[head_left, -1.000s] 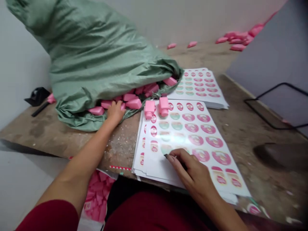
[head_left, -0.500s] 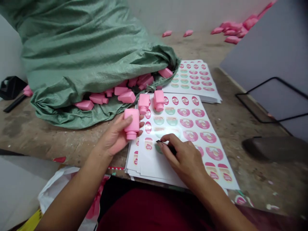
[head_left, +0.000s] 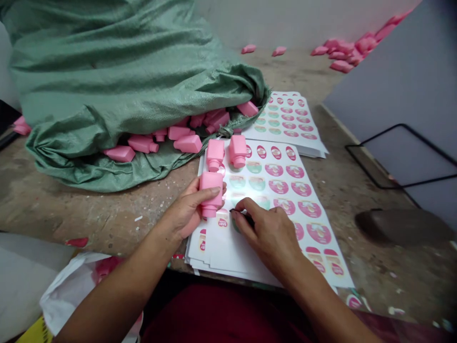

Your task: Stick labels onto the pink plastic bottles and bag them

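Thumb across the front and fingers curled behind, my left hand is wrapped around one pink plastic bottle. Its long axis runs away from me, with the capless-looking neck towards me and the base on the far side. I hold it over the left edge of a stack of sticker sheets; how high above the paper, I cannot tell.

To the right of the bottle and a little nearer me, my right hand has thumb and index finger pinched on a small dark tool, too hidden to identify. Its tip points left, just beside the neck with a narrow gap between, over the printed labels. I cannot tell whether it touches the sheet.

Just beyond my grip, two loose bottles lie on the far left corner of that stack, side by side, their necks also towards me.

Further left slumps a green woven sack, its mouth full of pink bottles tilted at various angles. A second stack of sheets sits near the mouth. Below the table edge, a white plastic bag holds something pink.
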Demonstrator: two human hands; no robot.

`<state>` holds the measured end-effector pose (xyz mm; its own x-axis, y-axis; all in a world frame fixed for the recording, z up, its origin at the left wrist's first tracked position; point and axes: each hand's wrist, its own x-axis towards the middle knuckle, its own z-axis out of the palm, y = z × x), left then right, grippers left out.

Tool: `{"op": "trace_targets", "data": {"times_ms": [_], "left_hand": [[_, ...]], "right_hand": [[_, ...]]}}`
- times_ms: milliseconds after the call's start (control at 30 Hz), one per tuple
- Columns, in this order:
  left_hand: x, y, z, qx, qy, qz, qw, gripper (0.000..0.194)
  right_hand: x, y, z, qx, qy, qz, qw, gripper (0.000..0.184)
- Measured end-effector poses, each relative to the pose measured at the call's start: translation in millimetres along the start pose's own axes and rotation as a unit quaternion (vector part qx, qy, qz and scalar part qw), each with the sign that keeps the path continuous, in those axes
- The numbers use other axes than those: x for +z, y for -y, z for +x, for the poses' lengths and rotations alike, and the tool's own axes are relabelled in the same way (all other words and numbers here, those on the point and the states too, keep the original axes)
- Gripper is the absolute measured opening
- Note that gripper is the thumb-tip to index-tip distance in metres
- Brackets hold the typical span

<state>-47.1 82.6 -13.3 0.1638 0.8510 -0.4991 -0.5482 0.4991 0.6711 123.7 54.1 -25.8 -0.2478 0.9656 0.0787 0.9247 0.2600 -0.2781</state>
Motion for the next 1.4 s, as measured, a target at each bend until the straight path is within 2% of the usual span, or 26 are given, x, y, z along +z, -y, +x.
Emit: {"op": "trace_targets", "data": {"times_ms": [333, 400, 533, 700, 800, 867, 933, 1000, 1067, 1133, 1200, 1300, 1400], "left_hand": [[-2.2, 2.2, 0.9, -0.008, 0.005, -0.021, 1.0, 0.032], [-1.9, 1.9, 1.1, -0.011, 0.001, -0.028, 1.0, 0.032], [-2.1, 2.1, 1.8, -0.014, 0.003, -0.038, 0.999, 0.033], [-3.1, 3.0, 2.7, -0.012, 0.009, -0.044, 0.999, 0.032], [-3.0, 1.8, 3.3, -0.01, 0.006, -0.052, 0.999, 0.028], [-2.8, -0.3, 4.0, -0.024, -0.004, -0.064, 0.998, 0.023], [-2.7, -2.7, 4.8, -0.044, -0.015, -0.081, 0.996, 0.022], [-2.3, -4.5, 5.1, -0.055, -0.025, -0.093, 0.994, 0.023], [-1.3, -4.9, 3.3, -0.041, -0.028, -0.08, 0.996, 0.025], [0.7, -3.5, -1.9, -0.011, -0.017, -0.041, 0.999, 0.029], [3.2, -0.2, -10.5, 0.004, 0.004, -0.003, 1.0, 0.036], [7.2, 8.3, -25.1, -0.007, 0.029, 0.014, 0.999, 0.044], [11.3, 19.3, -35.2, -0.017, 0.022, 0.003, 1.0, 0.05]], "right_hand": [[-1.6, -4.0, 3.6, 0.038, 0.056, 0.094, 0.993, 0.021], [-1.3, -4.0, 2.4, 0.027, 0.042, 0.088, 0.995, 0.02], [0.6, -0.4, 0.3, 0.005, -0.009, 0.013, 1.0, 0.018], [7.0, 1.1, 2.7, -0.017, -0.022, -0.021, 0.999, 0.025], [9.6, 0.5, 5.7, -0.004, -0.042, -0.002, 0.999, 0.031], [6.6, 0.2, 6.3, 0.027, -0.027, 0.066, 0.997, 0.031], [-1.2, -0.5, 4.4, 0.064, 0.028, 0.192, 0.979, 0.031], [-11.9, -1.9, 0.4, 0.1, 0.075, 0.336, 0.934, 0.033], [-21.9, -3.9, -4.3, 0.131, 0.09, 0.442, 0.883, 0.034], [-28.3, -6.2, -8.1, 0.143, 0.084, 0.492, 0.855, 0.036], [-30.7, -8.6, -10.3, 0.136, 0.076, 0.505, 0.849, 0.039], [-29.4, -11.2, -11.9, 0.127, 0.063, 0.509, 0.849, 0.042], [-27.7, -12.3, -13.4, 0.13, 0.059, 0.513, 0.846, 0.041]]}}
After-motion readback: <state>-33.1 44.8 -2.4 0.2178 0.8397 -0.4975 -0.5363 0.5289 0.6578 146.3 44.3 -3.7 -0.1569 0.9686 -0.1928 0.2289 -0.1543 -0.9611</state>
